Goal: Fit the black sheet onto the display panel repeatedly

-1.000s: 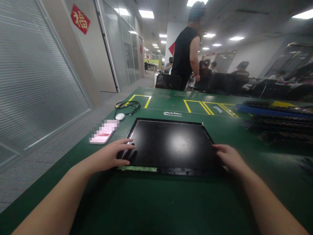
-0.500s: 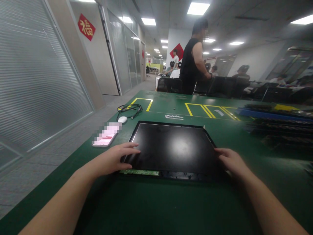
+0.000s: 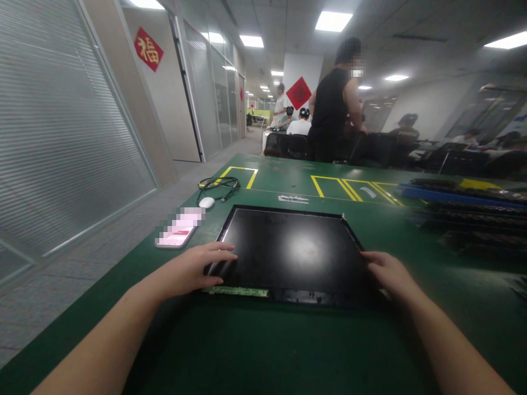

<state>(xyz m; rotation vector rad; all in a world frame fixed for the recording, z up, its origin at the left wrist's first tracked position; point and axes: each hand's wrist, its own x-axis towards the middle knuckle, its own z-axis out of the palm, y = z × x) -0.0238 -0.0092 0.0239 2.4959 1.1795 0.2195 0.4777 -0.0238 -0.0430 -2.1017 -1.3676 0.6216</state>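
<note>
A black LCD screen panel (image 3: 272, 247) lies face up in a dark frame on the green table, with a bright reflection on its glass. Along its near edge shows a strip of green circuit board (image 3: 239, 292). My left hand (image 3: 203, 267) rests over the left edge, its fingers spread and stretched onto the glass, thumb near the corner. At the right edge, my right hand (image 3: 389, 272) grips the frame with a fingertip at the rim; its lower fingers are partly hidden in shadow.
Left of the panel lie a phone (image 3: 179, 233), a white mouse-like object (image 3: 206, 203) and a coiled black cable (image 3: 218, 186). Behind it are white strips (image 3: 293, 198) and yellow tape outlines. A blurred stack of dark panels (image 3: 461, 208) stands at right. A person (image 3: 333, 107) stands beyond the table.
The panel and both my hands stay almost in place. Beyond the table, the standing person in black has shifted slightly right and turned.
</note>
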